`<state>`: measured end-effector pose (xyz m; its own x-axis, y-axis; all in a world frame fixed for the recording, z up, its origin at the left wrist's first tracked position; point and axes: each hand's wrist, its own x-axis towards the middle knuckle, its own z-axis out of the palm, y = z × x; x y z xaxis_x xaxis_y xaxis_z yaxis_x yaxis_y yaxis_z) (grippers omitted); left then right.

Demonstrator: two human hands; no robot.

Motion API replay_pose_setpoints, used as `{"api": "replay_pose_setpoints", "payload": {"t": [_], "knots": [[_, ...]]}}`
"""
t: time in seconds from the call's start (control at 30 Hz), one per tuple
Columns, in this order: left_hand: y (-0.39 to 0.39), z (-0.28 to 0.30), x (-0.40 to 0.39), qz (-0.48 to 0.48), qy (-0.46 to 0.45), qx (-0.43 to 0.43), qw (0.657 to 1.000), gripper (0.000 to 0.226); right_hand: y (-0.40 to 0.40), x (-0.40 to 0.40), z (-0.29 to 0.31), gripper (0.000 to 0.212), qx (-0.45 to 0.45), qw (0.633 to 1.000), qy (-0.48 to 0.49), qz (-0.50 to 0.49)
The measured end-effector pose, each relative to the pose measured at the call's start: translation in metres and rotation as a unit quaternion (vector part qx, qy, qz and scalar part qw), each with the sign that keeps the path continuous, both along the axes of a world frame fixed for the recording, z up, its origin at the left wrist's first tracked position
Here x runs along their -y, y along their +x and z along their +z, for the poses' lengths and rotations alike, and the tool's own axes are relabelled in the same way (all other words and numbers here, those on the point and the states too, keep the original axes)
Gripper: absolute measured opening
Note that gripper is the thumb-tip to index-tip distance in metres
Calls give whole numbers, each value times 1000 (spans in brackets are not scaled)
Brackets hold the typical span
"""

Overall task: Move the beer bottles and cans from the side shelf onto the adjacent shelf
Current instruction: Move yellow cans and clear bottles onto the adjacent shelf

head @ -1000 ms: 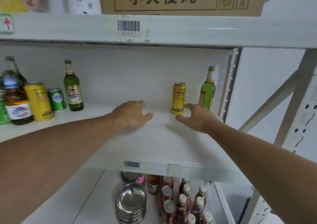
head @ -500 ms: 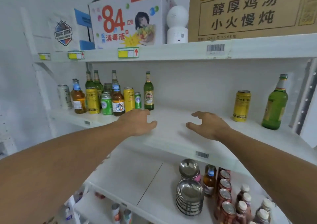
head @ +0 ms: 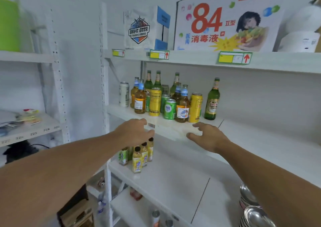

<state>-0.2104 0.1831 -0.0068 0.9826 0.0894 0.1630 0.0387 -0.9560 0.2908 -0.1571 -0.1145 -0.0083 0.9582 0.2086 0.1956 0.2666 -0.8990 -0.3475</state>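
Drinks: the cluster of beer bottles and cans (head: pixel 166 98) stood bunched at the left end of the middle shelf (head: pixel 175 128), close together, some touching.
Nearest picks: the green bottle (head: pixel 212 100) stood a little apart on the cluster's right; the yellow can (head: pixel 196 107) just beside it, at the front.
Right hand (head: pixel 207 138): empty, fingers loosely spread, hovering at the shelf's front edge just below the yellow can.
Left hand (head: pixel 133 133): empty as well, fingers relaxed, over the shelf lip by the barcode sticker (head: pixel 151 125).
Destination: the bare stretch of shelf to the right, past the seam (head: pixel 220 123), looked the likely spot.
Doing it well: I would have started from the outside, green bottle by its body with the right hand, a front can with the left, lifting straight up before carrying across.
Risk: reaching into the back row first could have toppled the front cans.
Below: small yellow bottles (head: pixel 139 154) on the lower shelf, not part of the job.
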Motion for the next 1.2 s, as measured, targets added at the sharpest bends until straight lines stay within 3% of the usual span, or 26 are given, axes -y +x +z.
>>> {"api": "replay_pose_setpoints", "payload": {"t": [0.3,0.5,0.67,0.77,0.9,1.0,1.1,1.2], "knots": [[60,-1,-36,-4,0,4,1000,83,69,-26,5,62,17,999,39,4],[111,17,-24,-2,23,19,1000,69,137,-3,12,75,27,999,41,-19],[163,24,-17,-14,-87,72,993,33,185,12,16,62,49,990,114,-69],[192,24,-16,1,-147,103,984,41,204,15,12,64,60,980,161,-103],[231,24,-20,0,-198,145,969,42,218,16,4,86,47,970,210,-114],[256,23,-27,-7,-242,170,955,50,225,10,2,91,29,961,255,-106],[277,19,-32,-25,-262,169,950,56,233,2,4,83,21,947,305,-98],[291,12,-32,-49,-303,148,940,42,242,-5,5,66,28,938,333,-92]]}}
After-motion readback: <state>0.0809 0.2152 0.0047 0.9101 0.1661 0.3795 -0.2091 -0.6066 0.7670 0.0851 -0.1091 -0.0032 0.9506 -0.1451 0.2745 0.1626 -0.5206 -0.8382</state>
